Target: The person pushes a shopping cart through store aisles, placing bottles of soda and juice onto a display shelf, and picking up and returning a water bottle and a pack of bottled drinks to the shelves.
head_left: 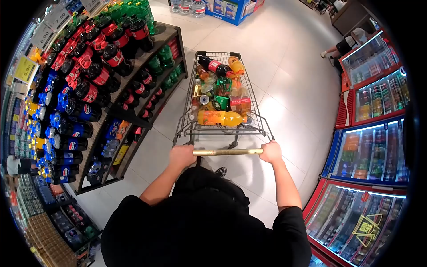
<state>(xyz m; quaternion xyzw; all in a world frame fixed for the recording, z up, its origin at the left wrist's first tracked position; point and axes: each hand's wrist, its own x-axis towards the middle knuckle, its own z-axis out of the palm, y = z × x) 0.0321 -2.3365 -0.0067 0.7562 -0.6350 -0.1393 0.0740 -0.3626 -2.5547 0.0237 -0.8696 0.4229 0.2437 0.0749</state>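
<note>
My left hand [182, 155] is wrapped round the left end of the shopping cart's handle [227, 152]. At the other end of that bar, my right hand [270, 151] is closed on it too. Ahead of both hands stands the wire shopping cart [254, 100], loaded with drinks. An orange soda bottle [220, 118] lies across the near end of the basket. A dark cola bottle [214, 66] and a second orange bottle [235, 65] lie at the far end. Green packs [221, 102], a can [204, 99] and several other bottles fill the middle, partly hidden by one another.
A shelf rack [171, 33] holding cola, blue-labelled and green bottles runs along the left. Glass-door drink fridges [371, 151] line the right side. Another person [349, 44] is by the far fridge. A blue display bin [229, 11] and water bottles [191, 6] stand ahead.
</note>
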